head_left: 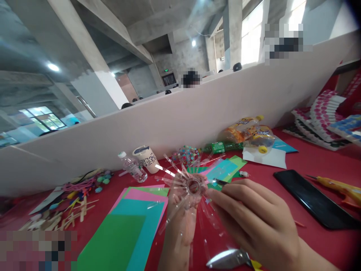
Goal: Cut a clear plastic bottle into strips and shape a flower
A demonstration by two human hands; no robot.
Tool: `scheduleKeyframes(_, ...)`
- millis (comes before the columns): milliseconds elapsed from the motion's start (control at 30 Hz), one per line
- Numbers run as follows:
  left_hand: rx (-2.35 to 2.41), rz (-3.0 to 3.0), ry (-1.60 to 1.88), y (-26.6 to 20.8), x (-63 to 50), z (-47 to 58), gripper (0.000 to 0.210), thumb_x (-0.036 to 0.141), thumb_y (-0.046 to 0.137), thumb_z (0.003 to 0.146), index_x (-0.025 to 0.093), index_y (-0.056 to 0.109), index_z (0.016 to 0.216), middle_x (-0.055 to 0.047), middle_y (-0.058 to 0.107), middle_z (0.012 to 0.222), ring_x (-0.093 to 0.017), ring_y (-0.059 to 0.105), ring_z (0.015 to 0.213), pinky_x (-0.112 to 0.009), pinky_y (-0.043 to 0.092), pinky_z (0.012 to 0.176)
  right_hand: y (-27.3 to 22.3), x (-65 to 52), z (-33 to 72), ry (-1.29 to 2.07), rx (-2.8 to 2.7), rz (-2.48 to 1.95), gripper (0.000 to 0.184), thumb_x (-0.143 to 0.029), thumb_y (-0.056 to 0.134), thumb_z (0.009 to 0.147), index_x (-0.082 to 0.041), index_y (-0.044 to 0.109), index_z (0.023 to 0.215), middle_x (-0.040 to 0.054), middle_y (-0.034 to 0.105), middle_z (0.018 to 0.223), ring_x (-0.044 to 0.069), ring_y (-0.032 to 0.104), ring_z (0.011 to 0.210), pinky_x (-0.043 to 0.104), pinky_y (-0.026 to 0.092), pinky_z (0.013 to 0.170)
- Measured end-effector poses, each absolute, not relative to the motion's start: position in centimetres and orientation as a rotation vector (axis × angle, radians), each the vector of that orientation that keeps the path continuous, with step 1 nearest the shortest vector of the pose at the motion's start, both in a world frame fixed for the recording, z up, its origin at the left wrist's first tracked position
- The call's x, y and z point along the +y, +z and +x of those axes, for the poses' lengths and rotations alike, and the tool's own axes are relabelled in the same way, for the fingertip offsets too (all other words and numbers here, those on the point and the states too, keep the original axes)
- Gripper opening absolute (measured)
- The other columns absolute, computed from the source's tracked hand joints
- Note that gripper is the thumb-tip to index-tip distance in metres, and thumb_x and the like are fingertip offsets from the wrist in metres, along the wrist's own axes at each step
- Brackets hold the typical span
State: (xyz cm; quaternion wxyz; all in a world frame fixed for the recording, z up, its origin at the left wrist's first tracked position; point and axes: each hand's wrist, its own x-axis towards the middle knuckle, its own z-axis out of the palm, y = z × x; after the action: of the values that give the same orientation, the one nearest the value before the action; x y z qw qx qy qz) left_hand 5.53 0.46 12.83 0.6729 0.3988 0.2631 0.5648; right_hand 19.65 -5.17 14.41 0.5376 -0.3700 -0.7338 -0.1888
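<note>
A clear plastic bottle piece (194,186), cut into thin strips that fan outward, has its round neck facing me. My left hand (180,194) holds it from behind and below, its fingers partly seen through the plastic. To the right, my right hand (254,214) pinches a slim dark tool (220,182) with a shiny tip, close to the bottle neck; its kind is unclear. A small star-shaped sequin (208,201) shows by the right fingertips. Scissors (228,259) with a yellow handle lie below the right hand on the red table (149,259).
Coloured paper (113,233) lies at left, beside craft sticks (83,207). Behind are a small bottle (132,167), a cup (146,160), a sequin bag (186,154) and drink bottles (242,130). A phone (313,197) and yellow glue gun (335,184) lie right. A white partition (126,128) stands behind.
</note>
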Motion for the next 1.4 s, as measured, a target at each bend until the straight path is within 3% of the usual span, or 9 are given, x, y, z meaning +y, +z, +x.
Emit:
scheduleKeyframes(267,0.611,0.977,1.243,12.4,0.7,5.3,0.031,0.011,0.065,0.065,0.021,0.061,0.094,-0.005,0.069,0.085,-0.024,0.064,0.092,-0.032,0.049,0.077,13.7,-4.5,19.5,-0.423,-1.811,-0.972,0.028,-0.004,0.057,0.082,-0.008,0.061,0.109,0.0087,0.063,0.076,0.017,0.053,0.068,0.032,0.048,0.060)
scheduleKeyframes(633,0.612,0.825,1.274,12.2,0.8,5.4,0.037,0.009,0.068,0.061,0.022,0.062,0.094,-0.002,0.069,0.084,-0.020,0.065,0.087,-0.031,0.050,0.076,13.3,-4.4,18.9,-0.416,-1.765,-0.902,0.021,-0.004,0.063,0.079,-0.003,0.065,0.100,0.0106,0.064,0.073,0.017,0.053,0.068,0.031,0.047,0.058)
scheduleKeyframes(1233,0.646,0.923,1.247,12.2,0.6,5.2,0.046,0.017,0.072,0.061,0.022,0.059,0.105,-0.003,0.069,0.083,-0.020,0.065,0.077,-0.027,0.047,0.063,14.0,-4.5,18.8,-0.335,-1.709,-0.879,0.017,0.003,0.051,0.082,-0.006,0.065,0.088,0.0084,0.061,0.070,0.015,0.053,0.067,0.028,0.048,0.058)
scheduleKeyframes(1400,0.610,1.002,1.229,12.3,0.7,5.3,0.038,0.017,0.070,0.062,0.022,0.061,0.099,-0.004,0.069,0.091,-0.021,0.064,0.084,-0.030,0.048,0.070,13.7,-4.7,18.8,-0.373,-1.688,-0.914,0.016,-0.001,0.052,0.084,-0.007,0.066,0.089,0.0065,0.061,0.066,0.016,0.054,0.067,0.029,0.049,0.059)
